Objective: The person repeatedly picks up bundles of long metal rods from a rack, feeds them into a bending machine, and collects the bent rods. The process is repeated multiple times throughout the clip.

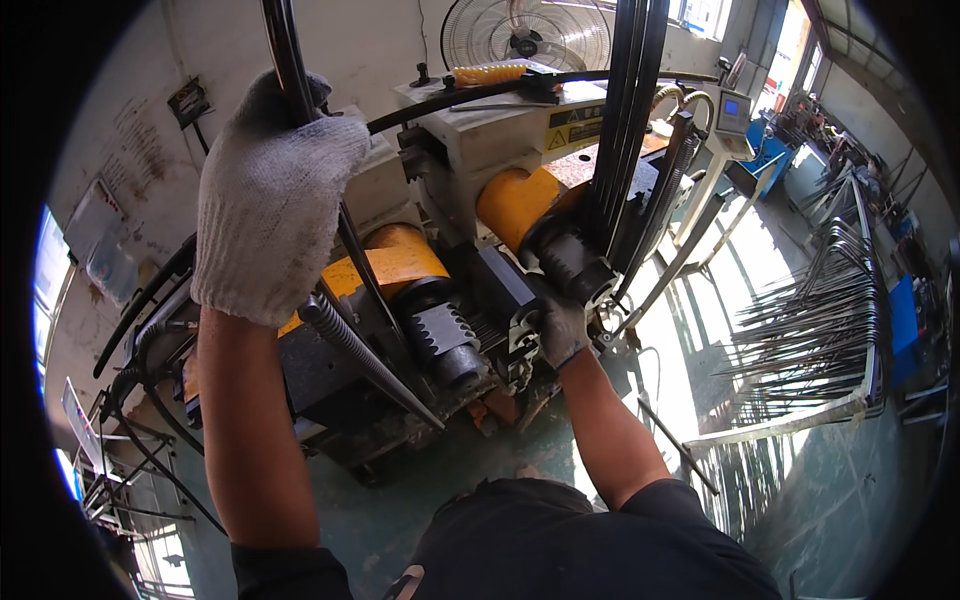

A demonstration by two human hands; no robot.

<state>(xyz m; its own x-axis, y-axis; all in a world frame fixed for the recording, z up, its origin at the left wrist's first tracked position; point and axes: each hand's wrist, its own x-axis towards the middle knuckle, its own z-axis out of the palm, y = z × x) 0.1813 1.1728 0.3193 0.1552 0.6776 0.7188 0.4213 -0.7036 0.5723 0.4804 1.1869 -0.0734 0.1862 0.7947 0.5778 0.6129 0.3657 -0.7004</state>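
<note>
My left hand [277,195], in a white knitted work glove, is closed around an upright dark metal tube [286,60]. The tube shows above the fist and seems to continue below it, beside a yellow cylinder [394,259]. My right hand [564,330], in a dirty glove, is low at the machine, against a dark steel block [501,281] and metal fittings. Its fingertips are hidden, so its grip is unclear. Just above it is a black toothed collar [574,262] on a second yellow cylinder [517,202]. Another toothed collar [442,330] sits to the left.
Several upright black bars [626,112] rise right of centre. A coil spring on a rod [360,352] slants towards me. A black hose [465,94] crosses the machine top. Behind are a fan [525,37] and control box [731,112]; a rack of bent rods [810,322] stands right.
</note>
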